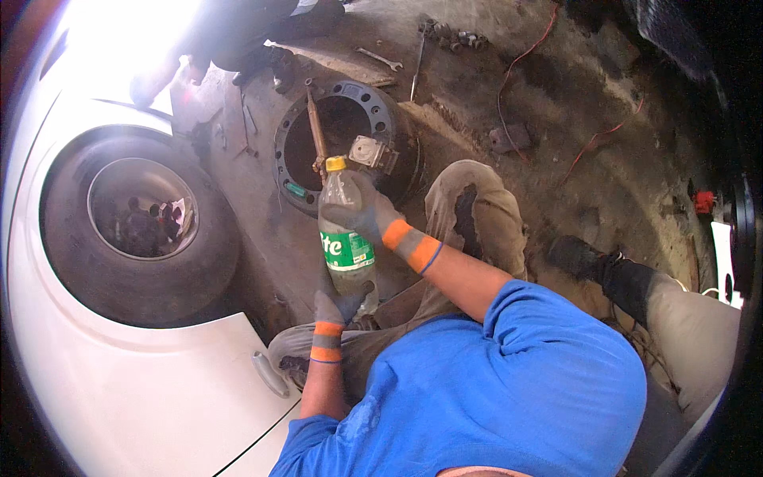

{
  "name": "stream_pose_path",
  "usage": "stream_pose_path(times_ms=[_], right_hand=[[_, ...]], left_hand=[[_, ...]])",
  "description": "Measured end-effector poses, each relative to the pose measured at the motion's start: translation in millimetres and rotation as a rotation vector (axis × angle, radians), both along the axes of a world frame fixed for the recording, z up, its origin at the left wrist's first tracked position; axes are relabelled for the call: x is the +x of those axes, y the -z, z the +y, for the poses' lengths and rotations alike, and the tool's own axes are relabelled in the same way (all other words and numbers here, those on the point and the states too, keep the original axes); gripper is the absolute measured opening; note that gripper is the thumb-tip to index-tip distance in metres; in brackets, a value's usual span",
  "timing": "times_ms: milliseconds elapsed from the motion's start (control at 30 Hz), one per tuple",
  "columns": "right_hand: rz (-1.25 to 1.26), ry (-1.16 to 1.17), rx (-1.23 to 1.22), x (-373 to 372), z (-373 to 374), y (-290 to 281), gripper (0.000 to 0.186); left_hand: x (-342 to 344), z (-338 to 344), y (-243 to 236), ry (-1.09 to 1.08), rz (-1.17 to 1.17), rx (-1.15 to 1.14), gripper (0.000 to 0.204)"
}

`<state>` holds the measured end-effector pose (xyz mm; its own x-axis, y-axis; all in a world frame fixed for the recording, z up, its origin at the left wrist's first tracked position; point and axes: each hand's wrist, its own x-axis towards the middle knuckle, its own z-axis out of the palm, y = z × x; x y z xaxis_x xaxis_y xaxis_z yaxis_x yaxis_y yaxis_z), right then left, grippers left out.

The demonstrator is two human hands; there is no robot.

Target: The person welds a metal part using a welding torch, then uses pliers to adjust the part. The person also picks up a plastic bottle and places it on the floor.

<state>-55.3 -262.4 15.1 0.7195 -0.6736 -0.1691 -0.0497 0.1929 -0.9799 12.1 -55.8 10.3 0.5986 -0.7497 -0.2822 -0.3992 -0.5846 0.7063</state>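
A clear plastic bottle point(347, 253) with a yellow cap and a green label stands nearly upright between my hands in front of my lap. My right hand point(367, 215), in a grey glove with an orange-striped cuff, wraps round its upper part from the right. Lower down, my left hand point(342, 305), gloved the same way, grips the bottle near its base. Cloudy liquid seems to be inside. Just beyond the bottle lies a large metal ring drum point(381, 115) with holes round its rim. A long rusty tool point(316, 127) and a small square metal part point(366, 151) rest on it.
At left is a white car body panel point(159, 381) with a wheel point(143, 230) in its arch. A spanner point(380, 59), several metal parts point(453, 36) and a red cable point(509, 79) lie on the dirty floor. Another person's leg point(675, 318) is at right; someone crouches far left.
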Motion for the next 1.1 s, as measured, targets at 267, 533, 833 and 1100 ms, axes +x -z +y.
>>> stream_pose_path(times_ms=[267, 533, 833, 1100], right_hand=[[-0.072, 0.011, -0.305, -10, -21, -27, 0.069], [-0.187, 0.411, -0.700, -114, -112, -133, 0.069], [0.312, 0.670, -0.928, -239, -203, -12, 0.052], [0.457, 1.158, -0.437, -374, -200, 181, 0.038]], left_hand=[[4, -26, 12, -0.094, 0.331, -0.251, 0.070], [27, -42, -33, -0.056, -0.227, -0.443, 0.068], [83, 51, -8, -0.398, -0.189, -0.166, 0.063], [90, 61, -9, -0.422, -0.272, -0.035, 0.059]])
